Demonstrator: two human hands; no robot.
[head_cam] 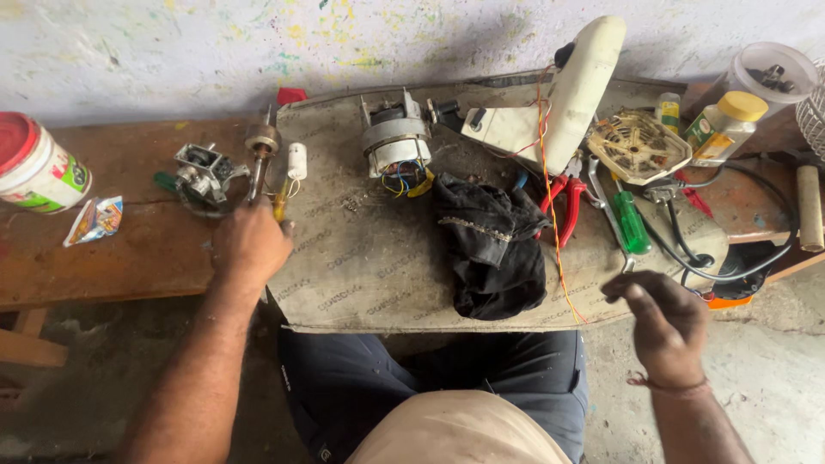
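The bare grey mat area (361, 266) near the front edge gives open passage between the crumpled black cloth (494, 245) and the left hand (251, 245), whereas tools and the white fan housing (559, 99) crowd the rear.

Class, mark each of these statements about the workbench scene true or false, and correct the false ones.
1. The left hand rests by a metal shaft at the left edge of the mat. True.
2. The right hand grips the green-handled screwdriver. False: it hangs over the mat's right corner, holding nothing that can be seen.
3. A black cloth lies on the mat. True.
4. The red-lidded tub stands at the far right. False: it stands at the far left.
5. Red-handled pliers lie right of the cloth. True.
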